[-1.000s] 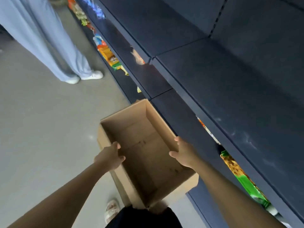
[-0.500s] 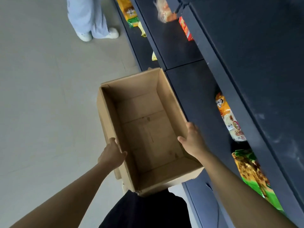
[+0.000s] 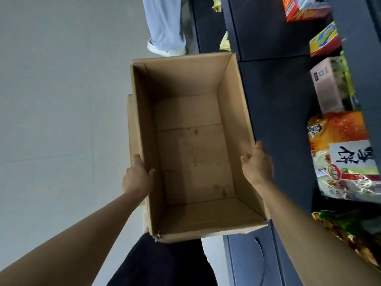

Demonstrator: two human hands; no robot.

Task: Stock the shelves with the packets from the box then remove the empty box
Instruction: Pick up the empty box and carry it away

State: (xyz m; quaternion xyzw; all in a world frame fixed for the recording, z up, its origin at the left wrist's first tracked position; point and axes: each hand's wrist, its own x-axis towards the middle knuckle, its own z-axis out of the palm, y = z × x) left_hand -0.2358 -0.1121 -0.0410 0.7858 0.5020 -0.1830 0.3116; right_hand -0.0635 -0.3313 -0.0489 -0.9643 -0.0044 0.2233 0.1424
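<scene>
Box's empty and coming up off the floor

Left hand (image 3: 137,178) and right hand (image 3: 257,165) each grip a wall of the box (image 3: 191,141), lifted higher than a second ago.

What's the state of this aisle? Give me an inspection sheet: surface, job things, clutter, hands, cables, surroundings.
Surface: grey floor, bare where seen; dark shelves on the right.
Job's things: box open, nothing inside, held up beside the shelves; packets lie on the shelves.
Clutter: nothing seen.
Hands: left hand grips the box's left wall, thumb inside; right hand grips the right wall.
Cables: nothing seen.
Surroundings: another person's legs stand just beyond the box, by the shelves.
</scene>
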